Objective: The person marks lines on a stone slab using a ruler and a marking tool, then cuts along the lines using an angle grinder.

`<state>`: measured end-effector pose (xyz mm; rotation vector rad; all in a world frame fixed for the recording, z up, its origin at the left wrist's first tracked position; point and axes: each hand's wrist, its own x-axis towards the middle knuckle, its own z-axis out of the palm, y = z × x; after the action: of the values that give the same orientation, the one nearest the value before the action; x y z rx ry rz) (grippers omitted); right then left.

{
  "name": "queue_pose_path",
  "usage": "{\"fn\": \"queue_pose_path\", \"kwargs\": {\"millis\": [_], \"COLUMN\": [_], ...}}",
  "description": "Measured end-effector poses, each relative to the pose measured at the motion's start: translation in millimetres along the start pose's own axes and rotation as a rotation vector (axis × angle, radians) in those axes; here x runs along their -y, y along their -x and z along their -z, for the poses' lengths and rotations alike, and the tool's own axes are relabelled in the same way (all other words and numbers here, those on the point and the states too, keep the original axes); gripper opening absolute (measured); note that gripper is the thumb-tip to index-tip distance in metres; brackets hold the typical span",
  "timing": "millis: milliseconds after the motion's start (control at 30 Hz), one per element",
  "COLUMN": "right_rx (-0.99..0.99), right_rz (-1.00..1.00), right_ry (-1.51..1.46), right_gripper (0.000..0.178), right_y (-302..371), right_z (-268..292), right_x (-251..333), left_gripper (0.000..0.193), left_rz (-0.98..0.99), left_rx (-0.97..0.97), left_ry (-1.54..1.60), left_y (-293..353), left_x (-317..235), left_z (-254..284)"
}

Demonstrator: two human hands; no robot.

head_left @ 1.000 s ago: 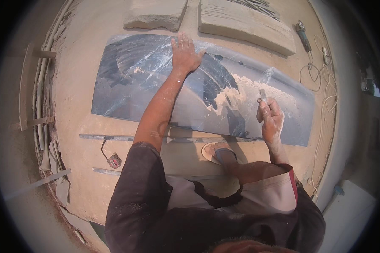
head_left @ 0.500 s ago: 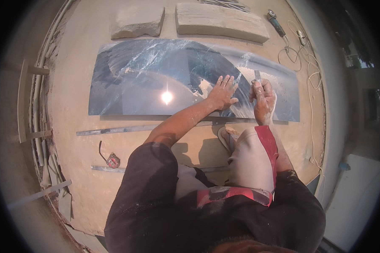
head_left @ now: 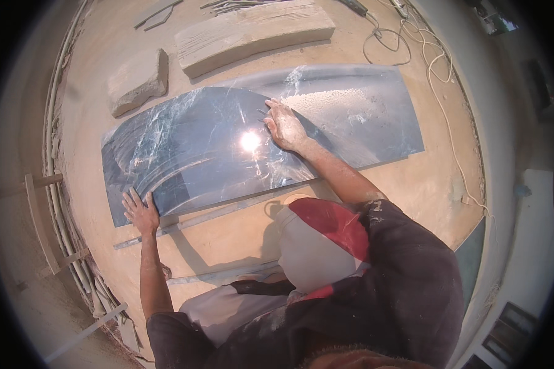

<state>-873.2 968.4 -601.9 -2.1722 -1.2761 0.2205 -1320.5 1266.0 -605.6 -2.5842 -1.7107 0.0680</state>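
Note:
A polished dark blue-grey stone slab [head_left: 209, 147] with white veins lies before me, glaring in the sun. A curved edge crosses its top, and beyond it is a dusty, speckled grey surface [head_left: 375, 117]. My left hand [head_left: 141, 212] rests open at the slab's near left corner, fingers spread. Farther right, beside the curved edge, my right hand [head_left: 284, 126] is low over the slab, its fingers closed on a small flat grey piece [head_left: 262, 112]. Only a dark sliver of that piece shows at the fingertips.
Two rough pale blocks, one long [head_left: 255, 40] and one short [head_left: 138, 80], lie beyond the slab. A grinder [head_left: 353, 6] is cut off at the top, near a looping cable [head_left: 437, 67]. Metal bars [head_left: 221, 272] lie nearer me. Pipes [head_left: 52, 147] line the left.
My left hand has gone from mid-slab to its near left corner. My right hand, earlier raised with the small grey piece, has moved left and down to the slab. The view has turned and shifted.

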Motion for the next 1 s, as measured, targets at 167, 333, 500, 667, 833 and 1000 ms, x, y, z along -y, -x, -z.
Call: {"fn": "queue_pose_path", "kwargs": {"millis": [167, 333, 500, 667, 833, 1000], "right_rx": [-0.437, -0.797, -0.28, -0.372, -1.172, -1.344], "right_rz": [-0.556, -0.788, -0.164, -0.316, -0.775, -0.711], "right_ry": [0.242, 0.255, -0.22, -0.194, 0.046, -0.44], "right_gripper": [0.046, 0.037, 0.042, 0.039, 0.029, 0.028], "right_y": [50, 58, -7, -4, 102, 199], "right_z": [155, 228, 81, 108, 256, 281], "right_x": [-207, -293, -103, -165, -392, -413], "left_gripper": [0.082, 0.08, 0.078, 0.085, 0.088, 0.089], "left_rz": [0.566, -0.013, -0.746, -0.651, -0.528, -0.677], "left_rx": [0.138, -0.136, -0.054, -0.003, -0.031, -0.007], "left_ry": [-0.187, -0.162, 0.182, 0.17, 0.187, 0.197], "left_y": [8, -33, -22, -17, -24, 5], "left_x": [96, -6, -280, -415, -491, -578], "left_z": [14, 15, 58, 37, 35, 35]}}
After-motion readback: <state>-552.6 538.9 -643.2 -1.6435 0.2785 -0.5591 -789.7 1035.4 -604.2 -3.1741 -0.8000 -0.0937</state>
